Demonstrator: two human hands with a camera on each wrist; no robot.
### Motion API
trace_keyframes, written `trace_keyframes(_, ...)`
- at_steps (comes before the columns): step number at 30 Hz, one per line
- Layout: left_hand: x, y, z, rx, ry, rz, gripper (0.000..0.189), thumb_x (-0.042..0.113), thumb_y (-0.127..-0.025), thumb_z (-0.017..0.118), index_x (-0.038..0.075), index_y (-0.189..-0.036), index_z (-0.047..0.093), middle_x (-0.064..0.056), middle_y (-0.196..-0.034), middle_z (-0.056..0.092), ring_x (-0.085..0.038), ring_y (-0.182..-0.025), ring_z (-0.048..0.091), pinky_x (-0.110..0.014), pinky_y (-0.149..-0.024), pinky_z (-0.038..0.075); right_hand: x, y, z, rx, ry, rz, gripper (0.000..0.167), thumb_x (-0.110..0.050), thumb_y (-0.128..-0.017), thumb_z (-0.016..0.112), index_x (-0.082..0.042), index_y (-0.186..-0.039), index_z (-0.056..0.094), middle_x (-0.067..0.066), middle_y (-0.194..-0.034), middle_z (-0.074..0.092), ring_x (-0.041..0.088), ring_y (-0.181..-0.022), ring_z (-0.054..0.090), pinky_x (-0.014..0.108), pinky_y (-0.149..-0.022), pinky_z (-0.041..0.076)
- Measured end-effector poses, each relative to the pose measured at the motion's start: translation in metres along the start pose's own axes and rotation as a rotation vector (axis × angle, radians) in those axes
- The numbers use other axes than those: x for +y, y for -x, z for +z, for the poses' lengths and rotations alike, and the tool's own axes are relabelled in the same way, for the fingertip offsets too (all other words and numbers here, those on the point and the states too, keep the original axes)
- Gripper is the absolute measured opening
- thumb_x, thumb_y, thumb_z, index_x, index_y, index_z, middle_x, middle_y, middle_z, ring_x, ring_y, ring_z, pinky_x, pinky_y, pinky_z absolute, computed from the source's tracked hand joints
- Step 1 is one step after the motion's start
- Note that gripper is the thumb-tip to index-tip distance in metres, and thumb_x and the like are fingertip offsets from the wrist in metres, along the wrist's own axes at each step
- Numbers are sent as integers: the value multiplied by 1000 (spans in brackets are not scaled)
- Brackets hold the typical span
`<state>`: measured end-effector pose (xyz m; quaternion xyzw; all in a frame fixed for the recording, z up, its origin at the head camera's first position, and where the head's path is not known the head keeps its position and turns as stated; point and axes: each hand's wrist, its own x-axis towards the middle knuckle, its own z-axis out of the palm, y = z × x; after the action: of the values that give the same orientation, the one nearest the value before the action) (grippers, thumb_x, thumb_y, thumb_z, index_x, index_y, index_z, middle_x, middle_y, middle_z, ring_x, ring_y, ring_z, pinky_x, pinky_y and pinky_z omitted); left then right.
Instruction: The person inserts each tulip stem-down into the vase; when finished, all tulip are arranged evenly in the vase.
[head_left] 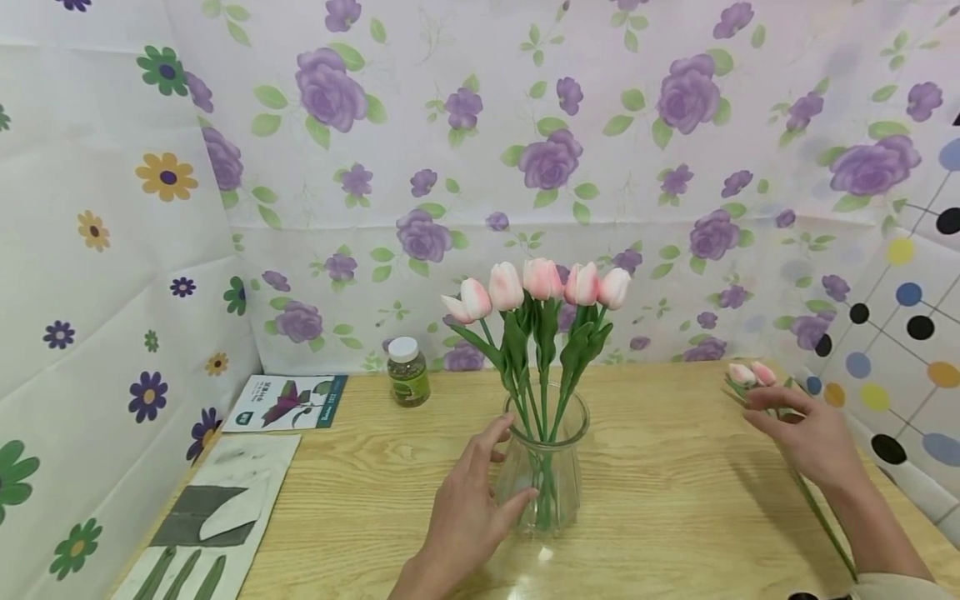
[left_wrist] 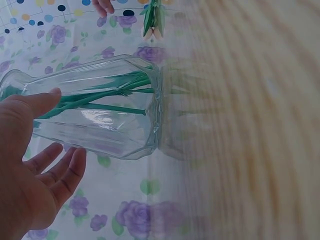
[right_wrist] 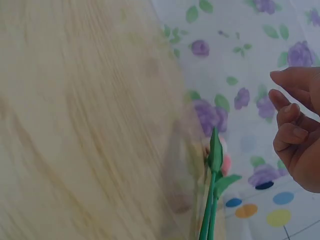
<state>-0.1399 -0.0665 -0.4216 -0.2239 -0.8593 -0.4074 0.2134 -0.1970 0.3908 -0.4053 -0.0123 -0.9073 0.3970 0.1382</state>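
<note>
A clear glass vase (head_left: 542, 492) stands on the table with several pink and white tulips (head_left: 543, 279) in it, their green stems showing through the glass. My left hand (head_left: 468, 492) is at the vase's left side, fingers loosely bent and thumb apart. In the left wrist view, the thumb overlaps the vase (left_wrist: 115, 107) near its neck, while the other fingertips show just outside the glass. Over on the right, my right hand (head_left: 806, 437) hovers above two tulips (head_left: 752, 375) lying on the table. Its fingers (right_wrist: 290, 132) are loosely curled and hold nothing, apart from the green stems (right_wrist: 208, 215).
Behind the vase, to its left, stands a jar with a white lid (head_left: 408, 379). A printed card (head_left: 285, 402) lies at the left back, with a pouch of green-handled tools (head_left: 217, 508) in front of it. Flower-patterned cloth (head_left: 480, 183) walls the back edge.
</note>
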Motion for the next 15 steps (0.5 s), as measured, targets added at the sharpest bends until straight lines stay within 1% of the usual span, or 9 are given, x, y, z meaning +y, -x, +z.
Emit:
trace_keyframes(2,0,0,0,-6,9,-3,96,18,-83,92,28,-160,35,-7,-135,64,-24,-102,71,-17,-62,49,8,0,-5,-14,33,21,46,-42,-100,74,-5,-128,71,-39,-104,58,-21,-97,47,11,-72,50)
trace_keyframes(4,1,0,-1,-11,14,-8,96,17,-83,91,28,-160,35,-7,-136,64,-26,-103,71,-17,-62,50,15,0,-9,-31,57,51,51,-46,-100,72,-4,-130,70,-39,-104,56,-21,-95,45,13,-70,51)
trace_keyframes(6,1,0,-1,-15,16,-12,95,17,-83,91,28,-160,35,-7,-136,64,-27,-103,71,-17,-63,50,22,0,-12,-52,48,90,55,-47,-101,71,-2,-132,69,-38,-102,56,-22,-93,45,15,-70,51)
trace_keyframes(8,0,0,-2,-19,18,-13,95,17,-84,91,28,-160,35,-8,-136,65,-27,-103,71,-17,-63,50,28,-1,-14,-64,35,120,55,-45,-102,71,1,-133,67,-34,-102,59,-21,-91,46,17,-69,52)
trace_keyframes(10,0,0,-2,-24,21,-13,95,17,-84,91,28,-159,35,-10,-136,65,-28,-103,71,-17,-63,50,33,-1,-14,-58,60,130,53,-41,-102,71,2,-132,67,-23,-103,67,-18,-89,49,20,-67,54)
trace_keyframes(12,0,0,-2,-29,25,-13,95,17,-84,91,28,-160,35,-11,-136,65,-28,-104,71,-17,-63,50,38,-2,-14,-45,115,117,48,-35,-103,71,4,-131,68,-4,-107,74,-10,-90,53,22,-65,53)
trace_keyframes(15,0,0,-2,-34,24,-19,95,17,-85,90,29,-160,34,-10,-137,64,-29,-105,70,-17,-62,49,44,-4,-13,-27,210,79,40,-28,-102,72,4,-126,72,24,-116,73,9,-91,63,25,-62,52)
